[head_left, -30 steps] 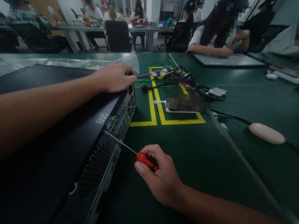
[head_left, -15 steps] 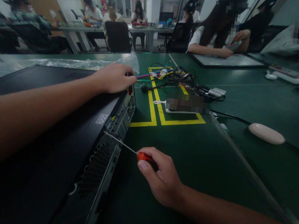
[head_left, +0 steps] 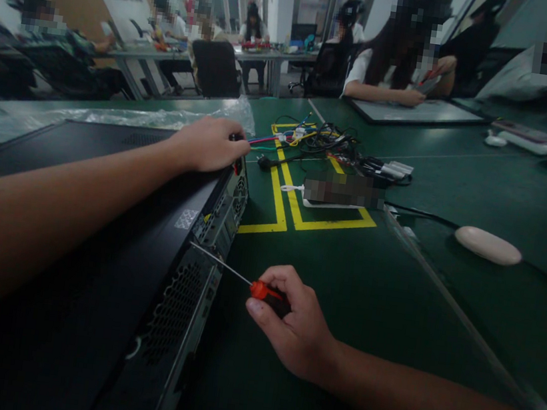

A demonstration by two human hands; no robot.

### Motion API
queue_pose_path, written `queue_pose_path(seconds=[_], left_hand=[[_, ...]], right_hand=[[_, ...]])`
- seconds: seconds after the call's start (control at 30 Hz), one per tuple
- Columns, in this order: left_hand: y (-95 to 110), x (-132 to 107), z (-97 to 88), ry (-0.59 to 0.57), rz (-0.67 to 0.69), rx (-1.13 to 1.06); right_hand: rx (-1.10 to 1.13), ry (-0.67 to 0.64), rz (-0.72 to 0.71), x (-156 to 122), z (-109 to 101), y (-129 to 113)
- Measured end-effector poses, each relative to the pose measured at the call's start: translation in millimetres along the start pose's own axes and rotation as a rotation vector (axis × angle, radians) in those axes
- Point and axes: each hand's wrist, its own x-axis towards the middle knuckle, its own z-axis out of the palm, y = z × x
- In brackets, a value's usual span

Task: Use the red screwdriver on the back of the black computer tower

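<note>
A black computer case [head_left: 96,249] lies on its side on the green table [head_left: 345,275], its vented rear panel facing right. My right hand [head_left: 295,325] is closed around a red-handled screwdriver [head_left: 262,290]. The thin shaft points left, with its tip against the rear panel's edge. My left hand [head_left: 211,144] rests curled over the far top corner of the case, pressing on it.
A tangle of coloured cables [head_left: 322,144] lies inside yellow tape markings [head_left: 296,218] behind the case. A white mouse [head_left: 487,245] sits to the right. Clear plastic wrap [head_left: 114,111] lies behind the case. Several other people sit at tables further back.
My right hand shifts slightly on the screwdriver handle, fingers turning it. The left hand and the case stay still.
</note>
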Motion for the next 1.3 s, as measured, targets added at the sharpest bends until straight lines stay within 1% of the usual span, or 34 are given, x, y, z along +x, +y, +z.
queue_pose_path(seconds=[0.13, 0.33, 0.53, 0.63, 0.8, 1.07, 1.2, 1.3], left_hand=[[0.2, -0.3, 0.7, 0.026, 0.006, -0.013], [1.5, -0.8, 0.3, 0.015, -0.001, -0.002], [0.9, -1.0, 1.8, 0.034, -0.001, 0.0], [0.2, -0.7, 2.0, 0.034, -0.001, -0.007], [-0.1, -0.6, 2.0, 0.035, -0.003, -0.01], [-0.1, -0.9, 1.3, 0.024, 0.006, -0.004], [0.4, -0.3, 0.4, 0.01, -0.003, 0.0], [1.2, -0.1, -0.3, -0.001, -0.007, -0.002]], right_hand=[[-0.001, 0.003, 0.008, 0.2, -0.1, -0.7], [-0.009, 0.005, 0.007, 0.7, 0.0, -0.5], [-0.018, -0.012, 0.019, 0.9, -0.3, -0.1], [-0.038, -0.049, 0.033, 2.0, -1.5, -1.3], [-0.067, -0.185, 0.025, 4.9, -4.6, -2.7], [-0.067, -0.239, 0.036, 6.0, -6.5, -1.6], [-0.055, -0.237, 0.026, 6.5, -7.0, -2.0], [-0.041, -0.185, 0.02, 5.1, -6.0, -1.6]])
